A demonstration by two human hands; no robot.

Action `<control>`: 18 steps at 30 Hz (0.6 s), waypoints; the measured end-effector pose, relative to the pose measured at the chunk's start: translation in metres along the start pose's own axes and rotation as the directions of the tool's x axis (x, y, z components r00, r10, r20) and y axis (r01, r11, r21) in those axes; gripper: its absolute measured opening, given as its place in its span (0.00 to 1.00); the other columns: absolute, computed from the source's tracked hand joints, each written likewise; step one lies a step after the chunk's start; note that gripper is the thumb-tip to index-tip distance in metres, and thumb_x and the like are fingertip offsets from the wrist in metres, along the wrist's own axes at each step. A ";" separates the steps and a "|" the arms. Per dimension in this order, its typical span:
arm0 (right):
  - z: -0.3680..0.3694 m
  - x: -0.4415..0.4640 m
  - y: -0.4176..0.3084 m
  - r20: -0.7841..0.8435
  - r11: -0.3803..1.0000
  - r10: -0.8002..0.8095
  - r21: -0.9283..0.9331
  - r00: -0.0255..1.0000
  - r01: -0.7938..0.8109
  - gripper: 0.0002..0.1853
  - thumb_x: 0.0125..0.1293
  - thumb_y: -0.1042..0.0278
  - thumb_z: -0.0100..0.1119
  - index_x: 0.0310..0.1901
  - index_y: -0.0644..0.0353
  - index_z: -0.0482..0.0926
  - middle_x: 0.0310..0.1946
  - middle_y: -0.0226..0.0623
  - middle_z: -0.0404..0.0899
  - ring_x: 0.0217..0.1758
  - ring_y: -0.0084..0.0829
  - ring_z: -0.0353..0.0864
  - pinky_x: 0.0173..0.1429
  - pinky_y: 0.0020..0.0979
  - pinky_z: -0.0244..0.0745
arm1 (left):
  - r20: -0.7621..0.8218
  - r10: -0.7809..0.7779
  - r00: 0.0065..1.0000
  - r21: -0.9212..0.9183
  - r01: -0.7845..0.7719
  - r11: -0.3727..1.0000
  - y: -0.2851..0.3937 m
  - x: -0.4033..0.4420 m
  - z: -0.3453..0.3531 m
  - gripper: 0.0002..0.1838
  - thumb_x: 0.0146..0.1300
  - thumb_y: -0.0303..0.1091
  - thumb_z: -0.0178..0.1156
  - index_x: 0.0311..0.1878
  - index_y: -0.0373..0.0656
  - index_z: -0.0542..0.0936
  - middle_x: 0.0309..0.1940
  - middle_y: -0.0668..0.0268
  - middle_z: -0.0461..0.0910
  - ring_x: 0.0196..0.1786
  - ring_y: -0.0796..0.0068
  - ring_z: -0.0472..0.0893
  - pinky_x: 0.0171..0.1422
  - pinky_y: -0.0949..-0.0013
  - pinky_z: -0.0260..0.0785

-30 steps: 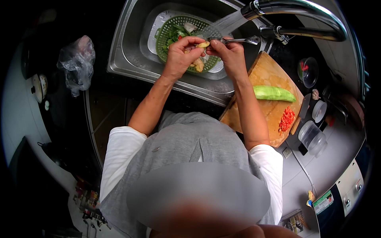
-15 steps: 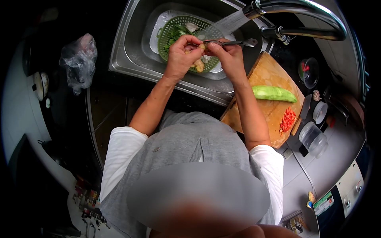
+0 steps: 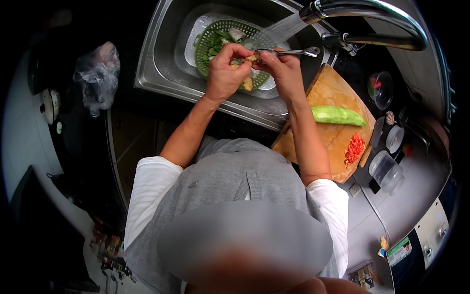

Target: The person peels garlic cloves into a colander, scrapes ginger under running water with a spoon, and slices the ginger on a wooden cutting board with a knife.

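The sink (image 3: 161, 54) lies beneath the fingers of both hands and extends past them on the far side. The chopping board (image 3: 335, 139) is to the right of the fingers and nearer the body. The faucet (image 3: 362, 7) arches above right of the fingers; its spray passes just beyond the fingertips. The green colander (image 3: 201, 49) stands under the fingers, presumably to catch pieces while water drains.

Left hand (image 3: 228, 73): thumb and forefinger drawn together in a pinch on the yellowish piece. Right hand (image 3: 283, 71): thumb and fingers closed around the metal tool (image 3: 298, 52), apparently to steady it near its working end.

Tool axis: crosswise, handle end pointing right, past the right fingers; the other end points toward the left fingertips. The yellowish piece (image 3: 251, 58) sits between the two hands' fingertips, above the colander. The fingers cover much of it; its long axis cannot be told.
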State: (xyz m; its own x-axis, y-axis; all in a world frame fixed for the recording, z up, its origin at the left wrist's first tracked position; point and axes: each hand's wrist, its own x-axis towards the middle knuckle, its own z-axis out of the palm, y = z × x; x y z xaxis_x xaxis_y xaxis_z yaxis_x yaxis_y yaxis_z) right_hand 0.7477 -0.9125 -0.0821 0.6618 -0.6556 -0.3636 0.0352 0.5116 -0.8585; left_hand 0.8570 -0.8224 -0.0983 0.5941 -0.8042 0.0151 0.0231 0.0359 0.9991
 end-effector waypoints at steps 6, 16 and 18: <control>-0.008 0.005 -0.002 -0.039 0.983 0.102 0.157 0.994 -0.095 0.11 0.60 0.70 0.52 0.35 0.73 0.75 0.37 0.46 0.76 0.37 0.30 0.78 0.43 0.27 0.77 | -0.005 0.017 1.000 -0.041 -0.017 0.999 -0.001 0.002 -0.002 0.11 0.47 0.18 0.55 0.36 0.37 0.72 0.33 0.66 0.76 0.37 0.80 0.76 0.43 0.77 0.69; 0.000 0.005 0.004 -0.110 0.966 0.100 0.250 0.989 -0.069 0.10 0.59 0.72 0.53 0.35 0.73 0.74 0.31 0.43 0.77 0.33 0.30 0.78 0.38 0.26 0.77 | -0.010 -0.105 0.994 -0.298 0.097 0.950 0.001 0.004 -0.004 0.10 0.48 0.15 0.52 0.33 0.38 0.68 0.35 0.63 0.73 0.39 0.77 0.75 0.45 0.75 0.69; -0.003 0.005 0.002 -0.106 0.965 0.078 0.257 0.991 -0.049 0.09 0.60 0.73 0.52 0.35 0.73 0.74 0.32 0.43 0.77 0.35 0.31 0.79 0.40 0.28 0.78 | -0.013 -0.135 0.991 -0.367 0.121 0.922 -0.004 0.004 -0.007 0.10 0.48 0.15 0.52 0.34 0.39 0.68 0.36 0.63 0.73 0.39 0.77 0.74 0.45 0.75 0.70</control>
State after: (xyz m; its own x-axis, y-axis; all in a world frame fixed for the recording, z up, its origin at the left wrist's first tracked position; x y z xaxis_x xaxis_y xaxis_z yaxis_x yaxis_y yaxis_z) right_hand 0.7490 -0.9161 -0.0868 0.5798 -0.6685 -0.4658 0.1945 0.6687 -0.7176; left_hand 0.8647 -0.8218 -0.1029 0.5956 -0.7942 -0.1204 0.3885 0.1535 0.9086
